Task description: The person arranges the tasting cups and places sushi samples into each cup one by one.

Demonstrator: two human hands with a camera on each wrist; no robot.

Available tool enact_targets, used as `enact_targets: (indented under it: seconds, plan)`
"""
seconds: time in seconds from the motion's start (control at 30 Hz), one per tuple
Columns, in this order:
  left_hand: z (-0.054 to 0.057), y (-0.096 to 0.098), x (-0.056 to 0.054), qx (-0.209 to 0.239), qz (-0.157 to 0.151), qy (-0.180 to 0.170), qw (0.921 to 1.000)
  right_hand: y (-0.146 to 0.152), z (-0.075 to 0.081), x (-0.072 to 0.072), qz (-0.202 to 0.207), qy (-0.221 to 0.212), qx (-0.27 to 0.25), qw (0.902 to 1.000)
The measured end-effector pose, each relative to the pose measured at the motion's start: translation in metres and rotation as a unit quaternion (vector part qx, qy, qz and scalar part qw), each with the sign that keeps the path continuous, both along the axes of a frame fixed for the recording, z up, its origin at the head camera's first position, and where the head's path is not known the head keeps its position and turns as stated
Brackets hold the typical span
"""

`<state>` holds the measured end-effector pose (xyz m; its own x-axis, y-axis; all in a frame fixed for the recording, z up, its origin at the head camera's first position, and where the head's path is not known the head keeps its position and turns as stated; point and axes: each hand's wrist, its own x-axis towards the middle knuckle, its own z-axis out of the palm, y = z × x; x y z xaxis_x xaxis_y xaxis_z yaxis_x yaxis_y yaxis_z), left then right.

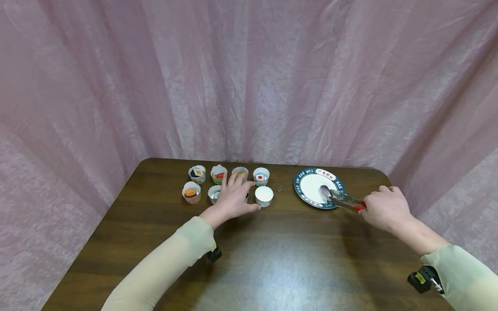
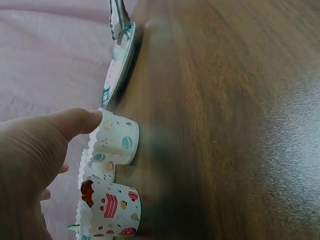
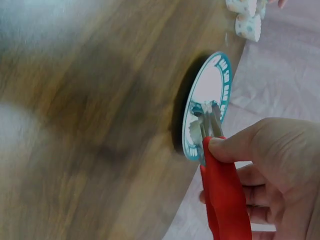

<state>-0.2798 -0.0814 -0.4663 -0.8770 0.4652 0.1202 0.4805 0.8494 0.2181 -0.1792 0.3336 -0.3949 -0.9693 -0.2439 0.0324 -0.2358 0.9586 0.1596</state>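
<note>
My left hand (image 1: 233,201) is spread over the paper baking cups, its thumb and forefinger beside the front right white cup (image 1: 264,196). In the left wrist view the thumb (image 2: 82,121) lies at that cup's scalloped rim; whether it touches, I cannot tell. At the right, my right hand (image 1: 387,209) grips the red handles of metal tongs (image 3: 220,185). The tongs' tips are at the white plate (image 1: 311,188) with a teal lettered rim. Whether anything is between the tips is unclear.
Several more cups stand in two rows. An orange piece lies in the front left cup (image 1: 191,192), a red one in a back cup (image 1: 219,174), a white and red one in the back right cup (image 1: 261,176). A pink curtain (image 1: 249,86) hangs behind the wooden table (image 1: 272,259).
</note>
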Motion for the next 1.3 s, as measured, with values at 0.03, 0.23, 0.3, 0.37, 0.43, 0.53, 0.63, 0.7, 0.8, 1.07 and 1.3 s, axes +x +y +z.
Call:
enact_targets:
  seconds: [0.03,0.23,0.3,0.37,0.43,0.53,0.63,0.7,0.8,1.07,1.3]
  plan:
    - [0.000,0.001,-0.001,0.001,0.004,-0.004,1.0000,0.002,-0.001,-0.001,0.003,0.006,0.002,1.0000]
    - [-0.003,0.008,-0.008,-0.001,0.019,-0.017,0.9997,0.011,-0.004,-0.009,0.020,0.049,0.015,0.9985]
    - [-0.004,0.010,-0.010,-0.003,0.021,-0.021,0.9995,0.012,-0.005,-0.011,0.024,0.059,0.019,0.9978]
    - [-0.005,0.013,-0.012,-0.011,0.023,-0.022,0.9994,0.013,-0.005,-0.013,0.026,0.064,0.022,0.9973]
    - [-0.007,0.015,-0.013,-0.017,0.024,-0.022,0.9993,0.014,-0.005,-0.013,0.027,0.067,0.023,0.9971]
    - [-0.009,0.017,-0.014,-0.027,0.026,-0.021,0.9991,0.016,-0.006,-0.014,0.026,0.067,0.024,0.9971]
    - [-0.010,0.019,-0.015,-0.031,0.028,-0.020,0.9989,0.018,-0.006,-0.014,0.021,0.063,0.026,0.9975]
    - [-0.011,0.020,-0.015,-0.032,0.030,-0.019,0.9988,0.020,-0.006,-0.014,0.018,0.057,0.028,0.9978]
    - [-0.012,0.021,-0.016,-0.032,0.034,-0.018,0.9987,0.020,-0.005,-0.014,0.013,0.047,0.029,0.9984]
    - [-0.013,0.024,-0.017,-0.037,0.035,-0.019,0.9985,0.018,-0.005,-0.015,0.004,0.025,0.017,0.9995]
    - [-0.014,0.027,-0.018,-0.029,0.038,-0.023,0.9986,0.019,-0.008,-0.015,0.030,0.068,0.019,0.9971]
